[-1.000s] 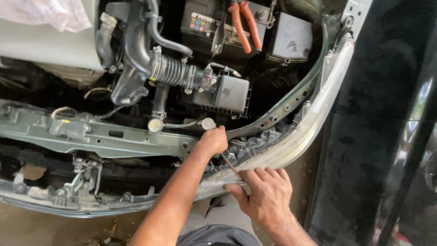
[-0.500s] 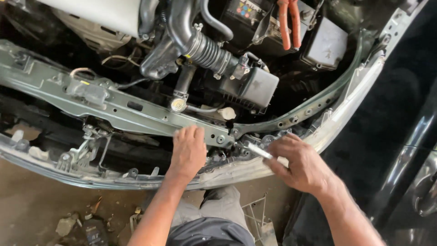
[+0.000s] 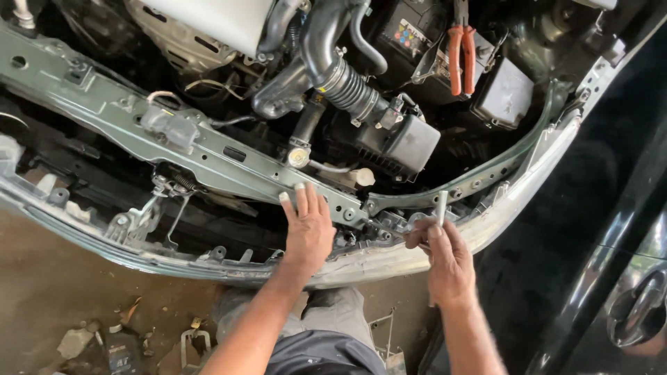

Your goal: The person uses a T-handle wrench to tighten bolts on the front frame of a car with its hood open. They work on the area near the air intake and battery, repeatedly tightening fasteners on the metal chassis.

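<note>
slim pale tool (image 3: pixel 442 206), upright, right hand (image 3: pixel 448 260)

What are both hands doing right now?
Left hand: open, flat on the metal crossbar.
Right hand: closed on a thin white-handled tool.

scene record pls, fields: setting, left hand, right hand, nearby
setting: open engine bay of a car, front end stripped
left hand: flat on the grey metal crossmember, holding nothing
right hand: gripping a slim white-handled tool, upright
nearby: orange-handled pliers on the battery; ribbed black intake hose
</note>
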